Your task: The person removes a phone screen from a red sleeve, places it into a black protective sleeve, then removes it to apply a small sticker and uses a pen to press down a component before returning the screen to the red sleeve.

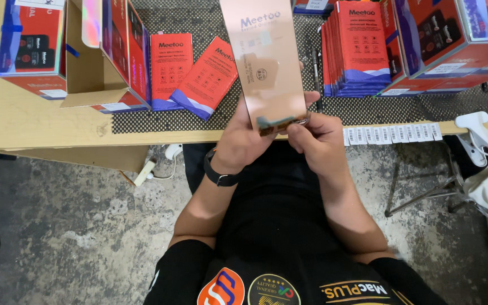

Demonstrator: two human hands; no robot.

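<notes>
- Head view: I'm looking straight down at my two hands, raised over my lap just in front of the near edge of the tabletop (40,121).
- My left hand (241,141) is curled around the lower left edge of a long, glossy rose-gold sleeve (266,62), thumb and fingers closed on it; a black wristband (218,172) sits on that wrist.
- My right hand (317,138) is closed at the sleeve's bottom end, fingertips pinching the lower edge, where a dark, thin part (280,123) shows at the opening. I cannot tell exactly what that part is.
- The sleeve stands tilted, its top leaning away from me over the tabletop, its lower end between both hands.
- On the tabletop lies a dark mesh mat (199,22). Two flat red boxes (190,70) with blue-white lower corners rest on it just left of the sleeve, one straight, one slanted.
- Right of the sleeve, a tight row of red boxes stands on edge (360,48), and beyond it are larger red and blue cartons (453,39).
- At the left there is an open brown cardboard box (94,62) with more red and blue cartons (29,42) beside it.
- A strip of white barcode labels (393,134) lies along the tabletop's near edge on the right, and a white clamp-like tool (481,133) sits just beyond it.
- Below is a grey concrete floor (69,226), with a white cable plug (145,172) hanging near the tabletop's underside.
</notes>
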